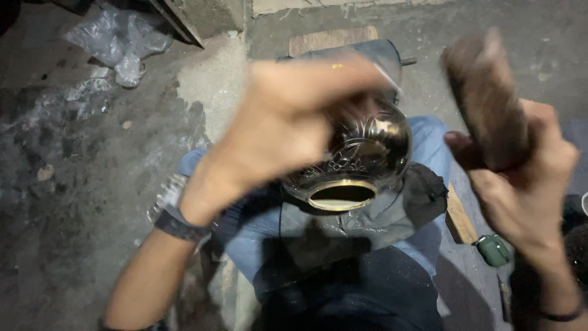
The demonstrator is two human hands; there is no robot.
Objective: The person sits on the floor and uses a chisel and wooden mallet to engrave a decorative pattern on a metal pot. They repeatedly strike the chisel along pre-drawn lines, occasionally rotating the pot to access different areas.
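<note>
left hand (pixel 288 129) fingers wrapped on round engraved shiny metal pot (pixel 361 159) | right hand (pixel 527 178) clasping brown wooden block (pixel 487 104) | risk: smooth pot may slip, dent on floor

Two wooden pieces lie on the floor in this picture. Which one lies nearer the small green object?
The narrow wooden strip at lower right, beside the person's leg, lies right next to the small green object. The wider wooden board lies far off at the top, beyond the metal bowl.
</note>
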